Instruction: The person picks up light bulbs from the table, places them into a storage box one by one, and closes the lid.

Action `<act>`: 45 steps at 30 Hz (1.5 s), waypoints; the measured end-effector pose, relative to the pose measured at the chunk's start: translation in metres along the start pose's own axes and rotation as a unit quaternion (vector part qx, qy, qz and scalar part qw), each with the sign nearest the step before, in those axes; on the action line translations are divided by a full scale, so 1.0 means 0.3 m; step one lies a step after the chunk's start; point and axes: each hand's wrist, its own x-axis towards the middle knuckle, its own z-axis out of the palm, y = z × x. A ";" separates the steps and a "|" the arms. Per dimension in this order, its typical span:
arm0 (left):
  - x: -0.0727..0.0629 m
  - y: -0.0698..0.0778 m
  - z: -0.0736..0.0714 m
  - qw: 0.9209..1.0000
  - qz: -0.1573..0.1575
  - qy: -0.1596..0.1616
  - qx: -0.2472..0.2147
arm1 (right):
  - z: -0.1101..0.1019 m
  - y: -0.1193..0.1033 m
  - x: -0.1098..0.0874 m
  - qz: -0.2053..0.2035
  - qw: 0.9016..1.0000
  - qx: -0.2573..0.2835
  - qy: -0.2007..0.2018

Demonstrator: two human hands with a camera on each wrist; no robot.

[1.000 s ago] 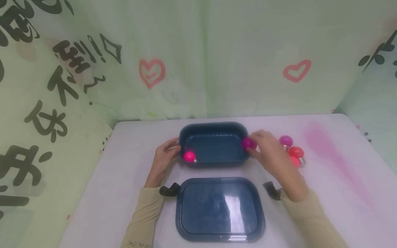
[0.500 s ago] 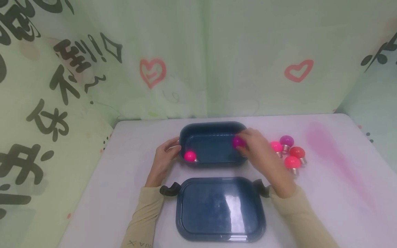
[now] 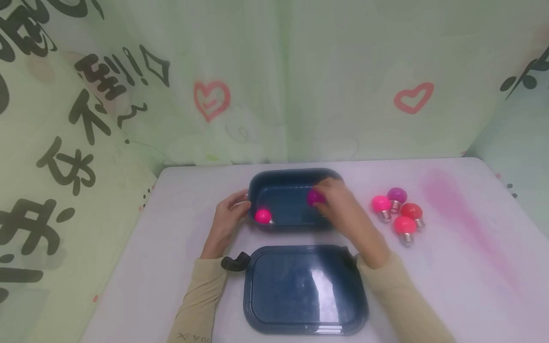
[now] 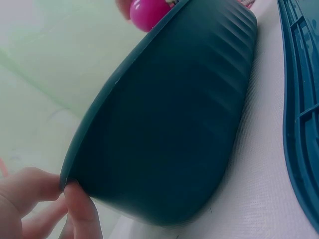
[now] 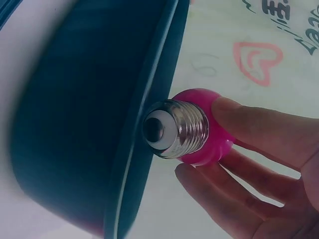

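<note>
My right hand [image 3: 343, 205] holds a purple light bulb [image 3: 315, 196] by its round glass, over the right part of a dark blue plastic box [image 3: 296, 227]. In the right wrist view the metal screw base of this bulb [image 5: 207, 144] points toward the box rim. With thumb and fingers my left hand [image 3: 227, 216] pinches the box's left rim, as the left wrist view shows at the box wall [image 4: 164, 124]. A pink bulb [image 3: 263, 216] lies inside the box at its front left corner.
Several bulbs [image 3: 404, 225] in pink, red and purple lie grouped on the white table [image 3: 454, 286] to the right. A dark blue lid [image 3: 300, 290] lies flat in front of the box. Behind the table hangs a pale green curtain [image 3: 321, 95].
My right hand has carried the purple bulb leftward, from the box's right edge to over its inside. The left hand stays on the rim. Bulbs behind the right arm have come into sight.
</note>
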 end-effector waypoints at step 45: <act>0.006 -0.009 0.000 1.000 0.007 -0.001 0.000 | 0.223 -0.042 0.120 -0.046 0.998 -0.025 -0.033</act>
